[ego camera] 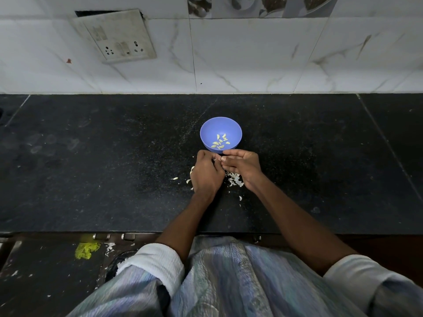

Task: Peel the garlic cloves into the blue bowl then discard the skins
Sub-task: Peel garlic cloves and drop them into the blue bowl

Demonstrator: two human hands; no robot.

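A blue bowl (220, 126) stands on the black counter and holds several peeled garlic cloves (220, 142). Just in front of it, my left hand (206, 175) and my right hand (243, 164) meet, fingers curled together over a small garlic clove (215, 159) that is mostly hidden between them. White garlic skins (234, 179) lie scattered on the counter under and around both hands.
The black stone counter (114, 168) runs wide to both sides, with a tiled wall and a switch socket plate (116, 38) behind it. Its front edge lies near my body. Yellow debris (87, 249) and white flecks mark the floor below left.
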